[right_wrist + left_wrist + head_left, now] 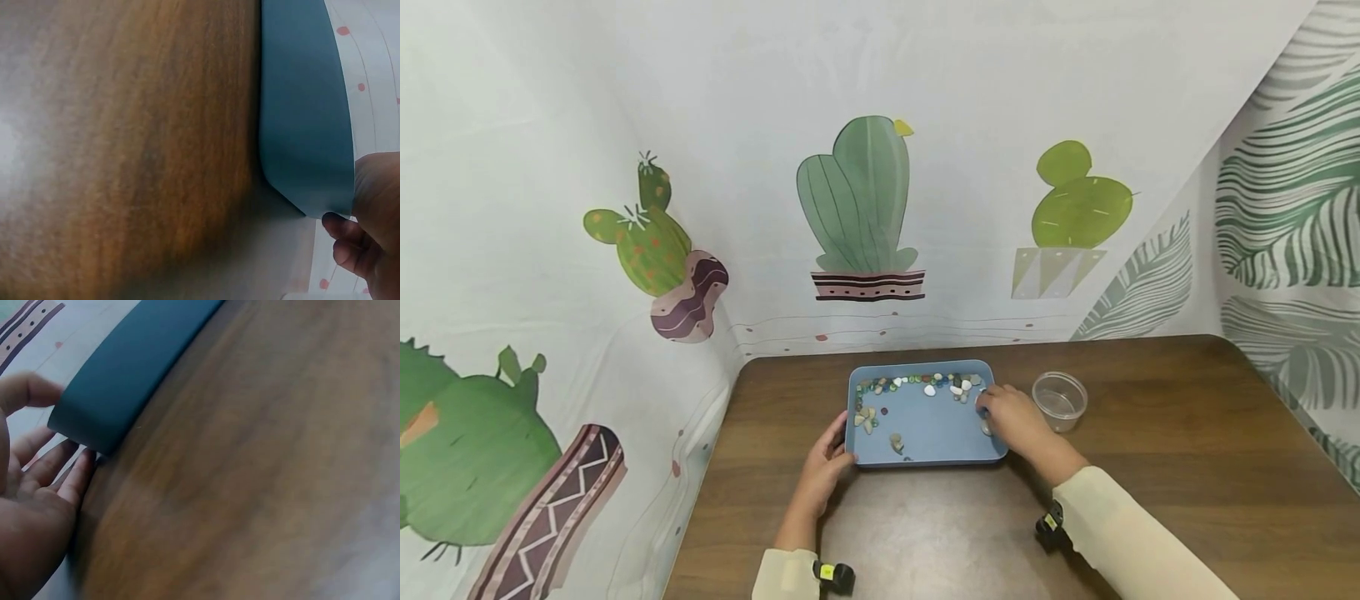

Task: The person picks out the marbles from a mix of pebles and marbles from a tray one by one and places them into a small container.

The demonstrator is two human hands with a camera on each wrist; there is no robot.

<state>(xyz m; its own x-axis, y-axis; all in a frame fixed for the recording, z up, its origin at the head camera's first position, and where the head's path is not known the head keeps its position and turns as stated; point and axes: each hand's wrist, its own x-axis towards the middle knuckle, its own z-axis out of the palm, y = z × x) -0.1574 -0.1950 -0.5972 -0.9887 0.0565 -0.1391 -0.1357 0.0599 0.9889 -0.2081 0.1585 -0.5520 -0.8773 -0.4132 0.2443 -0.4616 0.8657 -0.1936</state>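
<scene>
Since the blue tray [925,425] lies near the far edge of the table [1135,467] with nothing visible fixing it there, the step in hand, which looks like handling small stones inside it, probably goes best with one hand bracing and the other working low. Light, sideways pressure should do; pressing down on a rim could tip the tray and roll the stones. The tray's long axis runs left to right, nearly parallel to the table's far edge, its right end angled very slightly toward that edge; neither end reads as a front.

Inside, a row of mixed stones [897,382] follows the tray's far edge and turns at the far-left corner. Beige stones [868,425] cluster by the left edge, a dark red stone [884,411] sits alone near them, and a tan stone [896,442] lies toward the near edge.

The left hand [823,467] holds the tray at its near-left corner, thumb and fingers around it. The right hand [1013,419] reaches over the right edge, fingers bent and close together; its fingertips are hidden, so I cannot tell whether they pinch a stone. Just beyond stands a clear tub [1063,421].
</scene>
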